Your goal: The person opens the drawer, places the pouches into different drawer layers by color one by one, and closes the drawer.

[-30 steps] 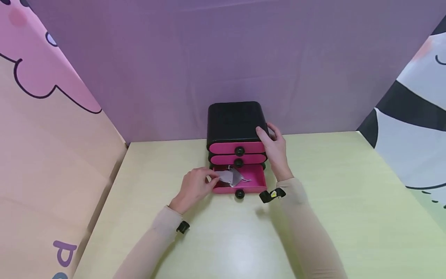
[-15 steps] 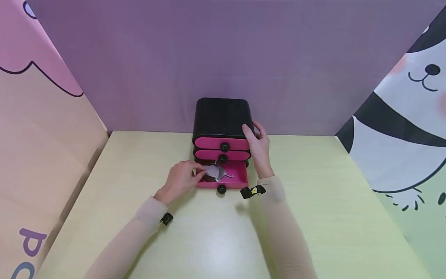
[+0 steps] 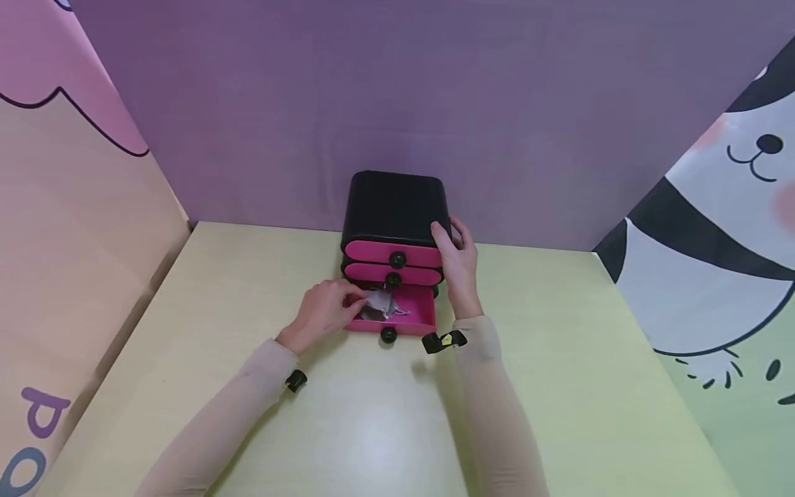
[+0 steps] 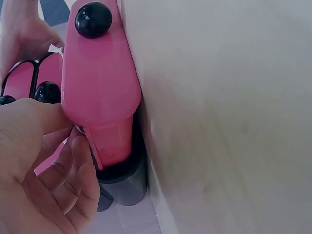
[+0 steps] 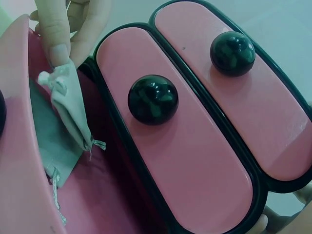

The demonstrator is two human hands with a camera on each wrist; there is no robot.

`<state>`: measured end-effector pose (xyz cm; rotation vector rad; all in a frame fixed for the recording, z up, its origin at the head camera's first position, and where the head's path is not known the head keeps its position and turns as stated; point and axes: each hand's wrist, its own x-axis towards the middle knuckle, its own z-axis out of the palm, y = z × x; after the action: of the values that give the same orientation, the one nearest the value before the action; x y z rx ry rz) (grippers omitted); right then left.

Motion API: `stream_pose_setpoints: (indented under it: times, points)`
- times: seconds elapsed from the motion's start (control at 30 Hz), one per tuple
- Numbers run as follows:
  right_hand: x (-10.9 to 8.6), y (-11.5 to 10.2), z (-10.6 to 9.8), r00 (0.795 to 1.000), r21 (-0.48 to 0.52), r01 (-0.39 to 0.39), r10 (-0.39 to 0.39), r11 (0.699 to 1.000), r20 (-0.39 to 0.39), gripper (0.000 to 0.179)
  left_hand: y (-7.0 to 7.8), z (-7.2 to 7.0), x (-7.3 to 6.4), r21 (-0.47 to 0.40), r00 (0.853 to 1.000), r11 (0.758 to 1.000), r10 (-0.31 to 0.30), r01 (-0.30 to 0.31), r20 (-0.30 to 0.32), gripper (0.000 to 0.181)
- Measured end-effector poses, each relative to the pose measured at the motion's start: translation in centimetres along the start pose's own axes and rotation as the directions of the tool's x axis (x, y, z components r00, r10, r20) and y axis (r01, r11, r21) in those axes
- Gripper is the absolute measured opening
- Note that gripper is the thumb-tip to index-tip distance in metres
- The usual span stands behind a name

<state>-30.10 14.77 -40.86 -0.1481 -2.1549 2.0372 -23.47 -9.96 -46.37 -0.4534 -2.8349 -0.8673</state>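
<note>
A small black cabinet (image 3: 397,207) with pink drawers stands against the back wall, its bottom drawer (image 3: 422,310) pulled out. My left hand (image 3: 324,310) reaches over that drawer's left side. Between thumb and fingers it pinches a small pale drawstring pouch (image 5: 70,105), seen best in the right wrist view. A greyer pouch (image 5: 53,141) with a white cord lies beneath it in the drawer. My right hand (image 3: 459,269) holds the cabinet's right side, thumb on the top edge. In the left wrist view the drawer front (image 4: 100,73) hides both pouches.
Two upper drawers, with black knobs (image 3: 397,259), are closed. The pale wooden table (image 3: 373,414) extends in front and to both sides. A purple cloth wall (image 3: 397,90) rises right behind the cabinet, and printed panels flank the table.
The head view has shifted, so the cabinet sits further left in it. My left hand stays at the drawer's left side with slight finger movement, and my right hand keeps its hold.
</note>
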Motion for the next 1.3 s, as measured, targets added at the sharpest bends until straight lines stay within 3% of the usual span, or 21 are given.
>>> stream_pose_setpoints:
  times: [0.33, 0.5, 0.8, 1.3]
  points:
    - [-0.6, 0.4, -1.6, 1.0, -0.056, -0.013, 0.013, 0.998, -0.008, 0.075, 1.1, 2.2, -0.1, -0.008, 1.0, 1.0, -0.004, 0.004, -0.02, 0.014]
    - [-0.5, 0.6, -2.2, 1.0, -0.053, -0.012, 0.012, 0.999, -0.006, 0.074, 1.5, 2.7, 0.0, -0.001, 0.999, 1.0, -0.012, 0.012, -0.035, 0.012]
    - [-0.7, 0.9, -3.5, 0.999, -0.071, -0.03, 0.028, 0.997, -0.023, 0.077, 2.2, 3.6, 0.3, -0.003, 1.0, 1.0, 0.007, -0.007, 0.007, 0.012]
    - [-0.1, 0.0, -3.7, 0.999, -0.084, -0.019, 0.017, 0.996, -0.029, 0.077, 2.0, 3.3, 1.0, -0.041, 0.999, 0.998, 0.043, -0.044, -0.012, 0.012]
